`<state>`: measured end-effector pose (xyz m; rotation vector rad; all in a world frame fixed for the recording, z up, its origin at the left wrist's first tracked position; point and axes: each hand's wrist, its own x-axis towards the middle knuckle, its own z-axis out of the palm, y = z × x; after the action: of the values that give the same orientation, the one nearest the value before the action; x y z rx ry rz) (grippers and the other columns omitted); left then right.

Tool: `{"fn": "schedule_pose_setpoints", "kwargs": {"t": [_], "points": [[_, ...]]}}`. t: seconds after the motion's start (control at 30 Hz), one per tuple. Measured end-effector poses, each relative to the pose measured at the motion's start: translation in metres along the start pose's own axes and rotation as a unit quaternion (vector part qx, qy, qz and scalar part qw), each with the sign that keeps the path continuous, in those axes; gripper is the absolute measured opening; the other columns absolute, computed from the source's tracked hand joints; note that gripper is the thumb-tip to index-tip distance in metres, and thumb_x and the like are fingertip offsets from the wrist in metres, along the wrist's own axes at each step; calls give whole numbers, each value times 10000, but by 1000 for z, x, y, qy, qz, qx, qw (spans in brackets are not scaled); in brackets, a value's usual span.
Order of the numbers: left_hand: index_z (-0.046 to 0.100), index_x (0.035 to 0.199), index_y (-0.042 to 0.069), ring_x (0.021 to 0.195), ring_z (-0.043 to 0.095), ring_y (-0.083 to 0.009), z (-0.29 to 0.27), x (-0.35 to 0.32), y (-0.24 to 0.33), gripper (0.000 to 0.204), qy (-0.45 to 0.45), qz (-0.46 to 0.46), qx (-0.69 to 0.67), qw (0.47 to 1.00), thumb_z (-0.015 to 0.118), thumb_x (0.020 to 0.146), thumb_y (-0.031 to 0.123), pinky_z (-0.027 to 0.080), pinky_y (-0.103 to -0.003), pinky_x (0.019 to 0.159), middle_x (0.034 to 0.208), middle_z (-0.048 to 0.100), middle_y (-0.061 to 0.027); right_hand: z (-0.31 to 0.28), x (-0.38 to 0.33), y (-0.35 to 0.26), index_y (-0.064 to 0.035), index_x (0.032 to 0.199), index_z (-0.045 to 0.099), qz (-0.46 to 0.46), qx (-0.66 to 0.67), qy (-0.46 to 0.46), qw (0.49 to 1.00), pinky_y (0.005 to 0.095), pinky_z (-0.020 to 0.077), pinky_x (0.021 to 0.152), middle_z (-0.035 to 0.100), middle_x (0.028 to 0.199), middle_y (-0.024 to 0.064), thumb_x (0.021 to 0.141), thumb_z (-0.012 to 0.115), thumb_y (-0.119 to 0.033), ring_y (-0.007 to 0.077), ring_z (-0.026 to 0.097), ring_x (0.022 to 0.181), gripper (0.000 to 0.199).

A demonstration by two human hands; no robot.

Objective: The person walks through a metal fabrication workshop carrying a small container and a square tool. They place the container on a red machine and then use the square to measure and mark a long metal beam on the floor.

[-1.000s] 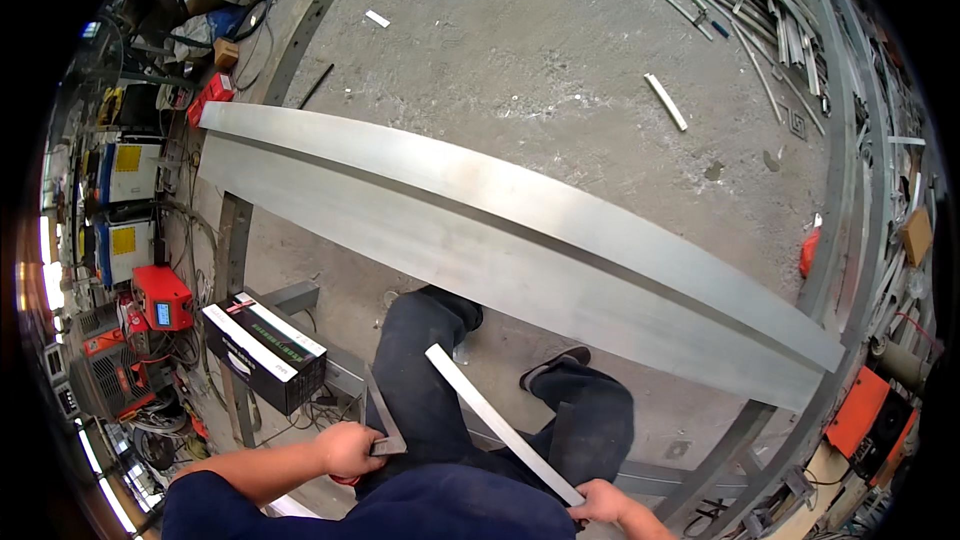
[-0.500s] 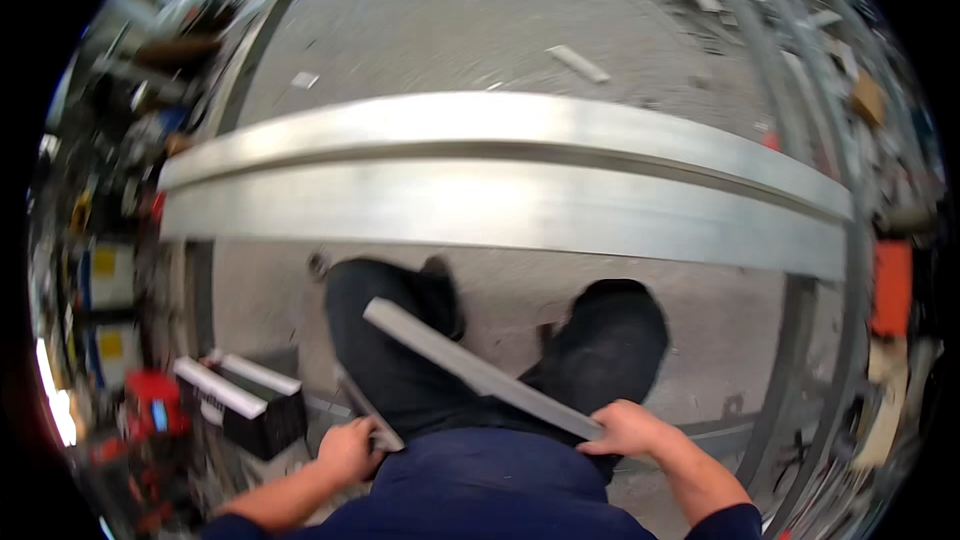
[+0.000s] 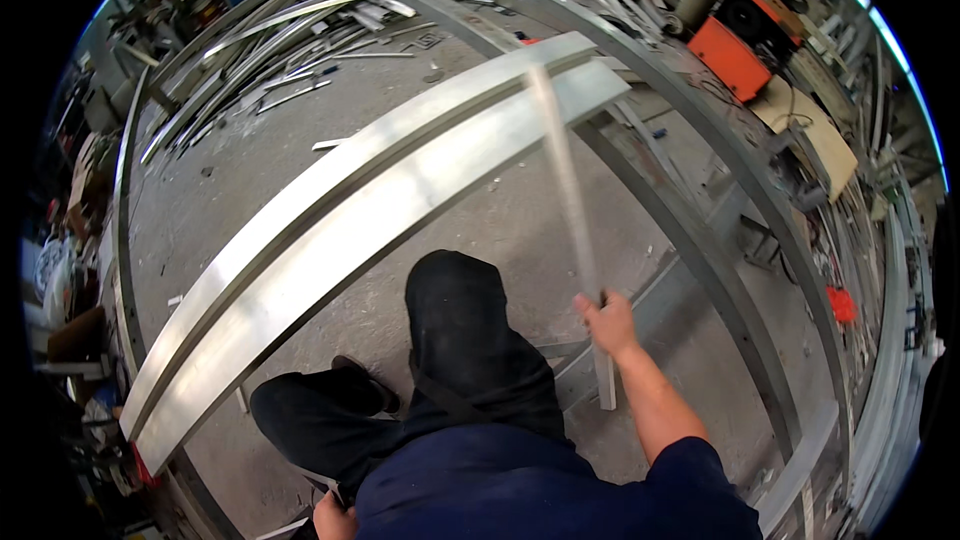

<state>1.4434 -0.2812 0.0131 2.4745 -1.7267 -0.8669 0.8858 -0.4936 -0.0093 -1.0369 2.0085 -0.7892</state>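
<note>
My right hand [image 3: 608,325] is closed round a long, narrow metal bar [image 3: 568,180], smeared by motion. Its upper end overlaps the right end of two wide, shiny metal beams in my view; I cannot tell whether it touches them. The far beam [image 3: 300,195] and the near beam [image 3: 330,255] lie side by side across a metal frame in front of my knees. Low at the bottom edge, beside my hip, my left hand [image 3: 333,517] is closed on a thin metal strip [image 3: 322,482], mostly hidden by my clothes.
Long frame rails [image 3: 690,225] run along the right, with another rail [image 3: 122,200] at the left. Metal offcuts [image 3: 290,45] lie heaped on the floor at the far left. An orange-and-black machine [image 3: 735,45] stands at the far right, near a light board [image 3: 808,140].
My view has turned to the right. My right hand has swung the bar from across my lap up and outward over the beams' right end. My left hand stays low by my hip.
</note>
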Motion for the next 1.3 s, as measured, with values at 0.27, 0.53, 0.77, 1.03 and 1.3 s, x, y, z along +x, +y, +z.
{"fn": "schedule_pose_setpoints", "kwargs": {"t": [0.27,0.53,0.77,1.03,1.3], "points": [[610,807,-19,611,642,-185,-83,-13,44,91,-22,-104,-219,970,635,800,69,480,-325,525,683,647,-132,-74,14,137,44,874,611,70,-148,304,939,487,474,770,650,874,274,880,619,-418,453,622,876,463],[494,843,31,576,564,-134,-143,29,79,120,92,20,-307,947,612,849,48,460,-260,544,664,558,-54,-75,-4,152,3,1088,585,84,-207,236,946,478,474,810,651,980,265,882,623,-371,456,607,955,429],[499,837,39,613,565,-126,-128,73,122,135,47,66,-375,924,625,870,76,455,-236,577,699,569,-47,-69,54,176,65,1301,422,90,-121,372,916,475,454,913,581,1165,317,886,560,-288,456,572,1073,561],[512,815,48,641,549,-114,-123,88,134,130,35,37,-401,914,631,861,74,451,-245,606,720,576,-39,-44,88,126,74,1361,334,206,-264,307,891,478,427,989,478,1306,302,856,626,-404,434,500,1203,754],[561,924,22,814,579,-120,-125,121,161,75,-113,98,-534,832,597,871,60,461,-277,735,847,625,-36,-1,61,-2,12,1355,413,-191,-121,283,932,436,398,987,487,1275,203,885,669,-270,355,491,1163,605]]}}
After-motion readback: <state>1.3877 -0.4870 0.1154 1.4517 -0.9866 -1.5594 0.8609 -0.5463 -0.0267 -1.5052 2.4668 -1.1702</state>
